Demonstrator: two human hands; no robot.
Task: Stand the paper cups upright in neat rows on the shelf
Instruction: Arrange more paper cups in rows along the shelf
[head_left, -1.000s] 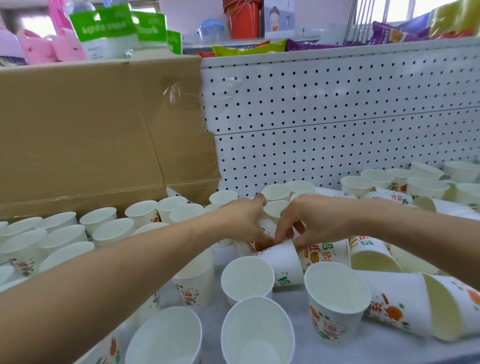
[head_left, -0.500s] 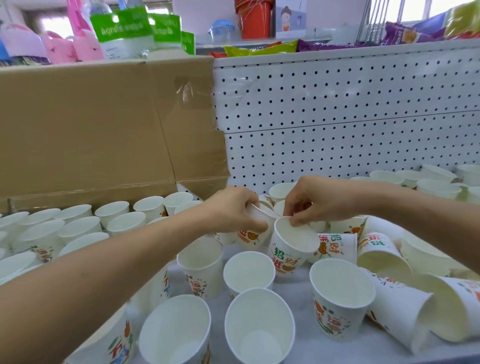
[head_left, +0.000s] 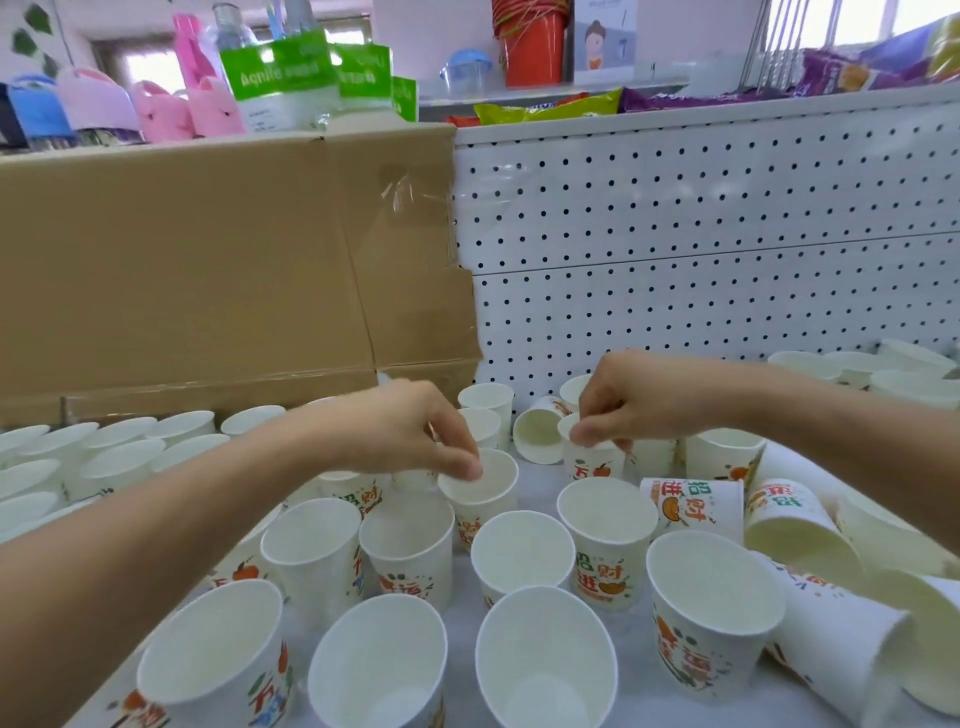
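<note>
1. fingers (head_left: 464, 464) of the left hand (head_left: 400, 431) pinch the rim of an upright cup (head_left: 485, 491) near the middle of the shelf (head_left: 537, 475).
2. the right hand (head_left: 641, 400), at 2 o'clock from it, pinches the rim of a second upright cup (head_left: 597, 465).
3. rowed cups (head_left: 104, 457) stand upright at 9 o'clock; tipped cups (head_left: 795, 525) lie on their sides at 3 o'clock.
4. a cardboard box (head_left: 208, 270) stands behind at 10 o'clock, a pegboard (head_left: 701, 234) at 1 o'clock.

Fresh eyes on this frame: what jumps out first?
Two hands mid-frame each pinch a paper cup's rim: left hand on the centre cup, right hand on the rear cup. Upright cups crowd the shelf at front and left; toppled cups pile at right. A big cardboard box fills the back left.
</note>
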